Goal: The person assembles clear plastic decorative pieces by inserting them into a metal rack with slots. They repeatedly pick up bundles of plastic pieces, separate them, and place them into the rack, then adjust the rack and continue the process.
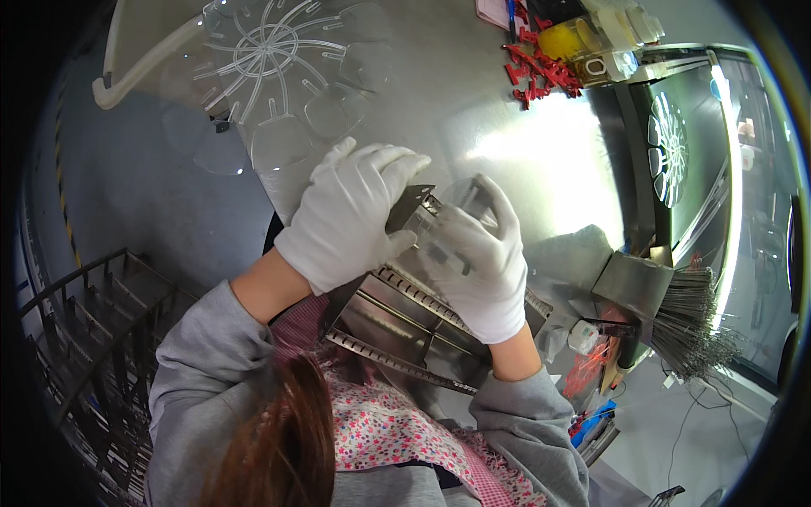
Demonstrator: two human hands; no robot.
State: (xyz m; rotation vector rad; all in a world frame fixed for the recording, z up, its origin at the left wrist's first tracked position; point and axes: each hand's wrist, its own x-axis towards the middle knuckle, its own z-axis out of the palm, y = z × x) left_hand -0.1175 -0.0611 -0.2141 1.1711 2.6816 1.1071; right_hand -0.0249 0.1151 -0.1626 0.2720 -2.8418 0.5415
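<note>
A steel worktable [541, 160] fills the upper middle of the frame, its surface glaring with reflected light. In the lower left stands a dark wire rack [84, 338] with empty slots. At the upper left, lying on the table, is a clear moulded plastic sprue [270, 59], a wheel of thin runners with lens-shaped discs at their ends.

In the centre and lower centre lies a slotted metal tray [397, 325], its toothed rails running diagonally toward the lower right, set between the person's forearms. The left hand [355, 211], in a white glove, lies over the upper end of the tray with its fingers curled onto the metal edge, gripping it. The right hand [477, 262], also gloved white, is closed around a clear plastic lens [465, 196] just above the tray's rails, right of the left hand and touching it.

At the right edge sits a bundle of thin metal wires [697, 325] fanned out from a grey holder. At the top right lies a small heap of red plastic pieces [541, 72], beside a yellow container [562, 38].
</note>
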